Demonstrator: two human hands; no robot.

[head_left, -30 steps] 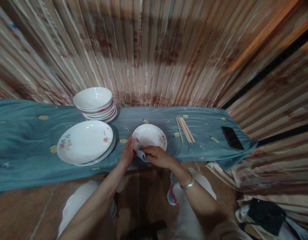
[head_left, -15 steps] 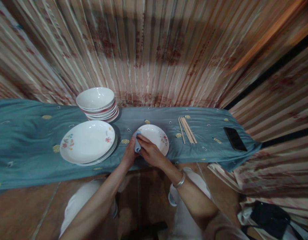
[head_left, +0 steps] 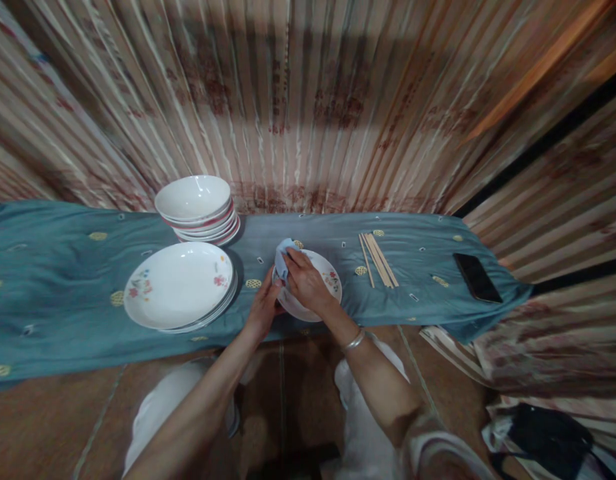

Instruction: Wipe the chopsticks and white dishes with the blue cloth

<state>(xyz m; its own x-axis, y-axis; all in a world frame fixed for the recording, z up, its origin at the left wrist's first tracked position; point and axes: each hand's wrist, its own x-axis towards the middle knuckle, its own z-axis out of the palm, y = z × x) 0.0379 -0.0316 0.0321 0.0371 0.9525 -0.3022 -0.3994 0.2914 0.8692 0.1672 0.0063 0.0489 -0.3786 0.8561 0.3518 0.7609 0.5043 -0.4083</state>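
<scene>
A small white plate point(head_left: 315, 310) with a flower print lies in front of me at the table's near edge. My left hand point(head_left: 263, 303) grips its left rim, the thumb on top and the other fingers partly hidden below. A light blue cloth point(head_left: 283, 259) is pinched in my right hand point(head_left: 305, 280), which presses it on the plate's upper left rim. To the left stand a stack of larger oval plates point(head_left: 175, 287) with flower prints and, behind it, a stack of white bowls point(head_left: 193, 200) with red bands.
Several wooden chopsticks point(head_left: 378, 261) lie right of the plate. A black phone point(head_left: 477, 277) rests near the right end of the table, which has a blue-green cloth point(head_left: 68, 280). Pleated curtains point(head_left: 288, 120) hang close behind. A dark bag point(head_left: 548, 437) sits at lower right.
My right hand has moved the blue cloth up along the plate's left rim, and more of the cloth shows. My left hand has shifted slightly lower on the rim.
</scene>
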